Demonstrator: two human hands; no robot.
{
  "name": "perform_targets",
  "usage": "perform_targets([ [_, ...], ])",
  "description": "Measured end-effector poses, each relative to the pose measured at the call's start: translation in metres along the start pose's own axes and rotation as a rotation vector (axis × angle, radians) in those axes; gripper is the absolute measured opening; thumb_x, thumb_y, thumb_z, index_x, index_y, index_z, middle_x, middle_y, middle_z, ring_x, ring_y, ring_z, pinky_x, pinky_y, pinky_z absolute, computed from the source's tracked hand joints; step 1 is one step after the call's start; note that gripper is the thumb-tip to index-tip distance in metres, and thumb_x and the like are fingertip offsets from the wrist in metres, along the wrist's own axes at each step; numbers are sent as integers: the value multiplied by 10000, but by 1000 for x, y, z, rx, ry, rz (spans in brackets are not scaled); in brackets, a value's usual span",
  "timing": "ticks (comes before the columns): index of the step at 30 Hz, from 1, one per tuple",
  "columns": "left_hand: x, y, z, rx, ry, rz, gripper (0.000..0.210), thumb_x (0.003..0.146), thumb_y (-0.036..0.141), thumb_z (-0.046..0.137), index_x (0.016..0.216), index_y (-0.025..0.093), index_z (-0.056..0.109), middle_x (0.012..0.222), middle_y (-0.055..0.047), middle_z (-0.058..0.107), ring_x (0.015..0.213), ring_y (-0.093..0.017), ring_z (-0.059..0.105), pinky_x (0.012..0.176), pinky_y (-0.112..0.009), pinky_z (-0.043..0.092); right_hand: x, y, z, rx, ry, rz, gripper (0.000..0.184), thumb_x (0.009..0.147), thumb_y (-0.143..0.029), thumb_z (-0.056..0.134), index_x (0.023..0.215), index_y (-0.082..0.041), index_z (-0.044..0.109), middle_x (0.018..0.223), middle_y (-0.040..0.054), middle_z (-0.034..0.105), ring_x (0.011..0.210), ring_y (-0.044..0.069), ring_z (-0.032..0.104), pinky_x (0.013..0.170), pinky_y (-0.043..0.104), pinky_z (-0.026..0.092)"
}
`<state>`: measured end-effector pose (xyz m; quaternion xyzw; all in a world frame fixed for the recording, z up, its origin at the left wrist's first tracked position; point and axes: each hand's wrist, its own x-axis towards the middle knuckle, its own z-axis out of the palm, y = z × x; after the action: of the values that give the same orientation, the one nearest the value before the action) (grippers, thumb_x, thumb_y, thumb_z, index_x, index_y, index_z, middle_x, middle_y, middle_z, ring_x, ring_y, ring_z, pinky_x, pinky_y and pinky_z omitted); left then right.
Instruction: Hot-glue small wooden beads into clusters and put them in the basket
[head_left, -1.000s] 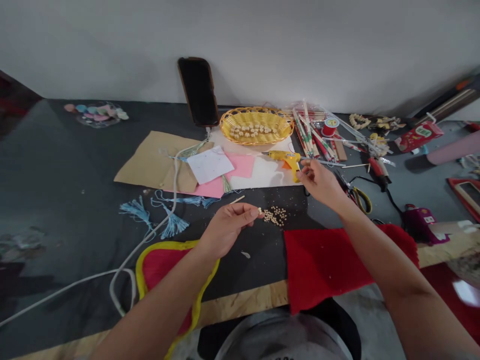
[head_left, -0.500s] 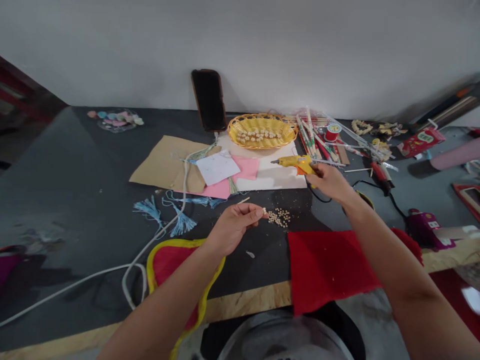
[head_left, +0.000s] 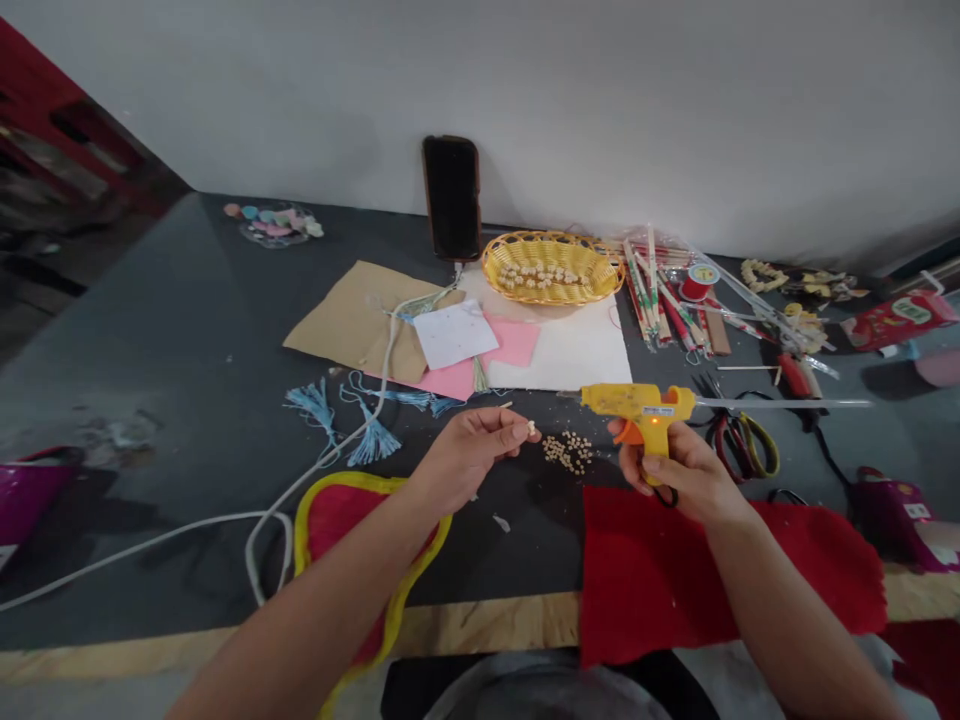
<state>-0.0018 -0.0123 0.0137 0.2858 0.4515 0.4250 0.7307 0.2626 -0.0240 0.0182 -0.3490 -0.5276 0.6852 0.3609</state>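
My right hand [head_left: 686,470] grips a yellow hot glue gun [head_left: 637,405] by its handle, its small light glowing orange. A clear glue stick [head_left: 780,404] sticks out of the back, and the nozzle points left. Thumb and fingers of my left hand [head_left: 480,445] pinch a tiny cream bead piece [head_left: 531,427]. A thin pale stick [head_left: 506,405] shows just behind these fingers; whether they hold it I cannot tell. Just right of the left fingertips lies a loose pile of small beads [head_left: 568,453] on the dark table [head_left: 225,400]. The nozzle is apart from the bead piece.
Behind the hands stand a yellow woven basket [head_left: 555,290] with bead pieces and a leaning phone [head_left: 453,200]. A white cable [head_left: 330,460] crosses the left side near blue tassels [head_left: 375,440]. Red felt [head_left: 645,570] overhangs the front edge; scissors [head_left: 742,445] lie at the right.
My right hand has brought the glue gun down and nearer to me, over the edge of the red felt. The left hand keeps its pinch almost in place. The camera view has shifted slightly.
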Motion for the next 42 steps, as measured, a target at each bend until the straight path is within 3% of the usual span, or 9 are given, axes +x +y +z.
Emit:
perform_targets([
  [9,-1,2,-4,6,-10,0,231,599,365,833,665,168,733,700,-11,692,636,-94,523,642,-230,372,-4,-1,6,-119,-62,11,298,937,-444,479,1076,-184,520,657,-11,482,553,112,415,498,260,335],
  [42,-3,2,-2,29,-27,-12,218,600,350,832,689,174,740,653,10,666,643,-96,531,651,-231,364,-8,8,3,-199,-122,76,288,956,-452,435,1045,-193,524,681,-8,477,580,115,397,548,281,305],
])
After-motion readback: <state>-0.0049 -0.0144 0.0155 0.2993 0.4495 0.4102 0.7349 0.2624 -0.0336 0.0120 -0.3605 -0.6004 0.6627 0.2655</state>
